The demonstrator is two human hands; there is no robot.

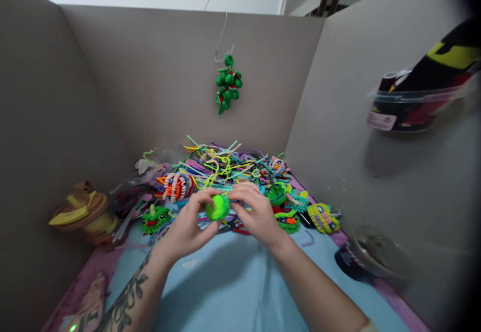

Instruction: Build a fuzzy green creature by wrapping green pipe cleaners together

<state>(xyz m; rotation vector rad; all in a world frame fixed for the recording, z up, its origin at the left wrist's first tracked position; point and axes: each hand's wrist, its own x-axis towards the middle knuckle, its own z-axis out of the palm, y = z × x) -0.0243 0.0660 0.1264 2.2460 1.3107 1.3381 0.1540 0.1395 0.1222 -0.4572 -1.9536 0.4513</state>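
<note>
A bright green fuzzy ball [217, 207], wound from pipe cleaner, sits between both hands above the light blue table cover [240, 282]. My left hand [193, 222] cups it from the left with thumb and fingers pinched round it. My right hand [253, 212] grips its right side with curled fingers. Just behind the hands lies a heap of loose coloured pipe cleaners [221, 164]. Finished pipe-cleaner monster figures lie around: an orange and white one [176, 187], a green one [155, 218], a yellow and purple one [323, 218].
Grey partition walls enclose the desk on three sides. A green pipe-cleaner figure [228, 84] hangs on a wire hook on the back wall. A yellow and brown toy [84, 212] stands at left. A round tin [370, 257] sits at right, a clear container [413, 104] above it.
</note>
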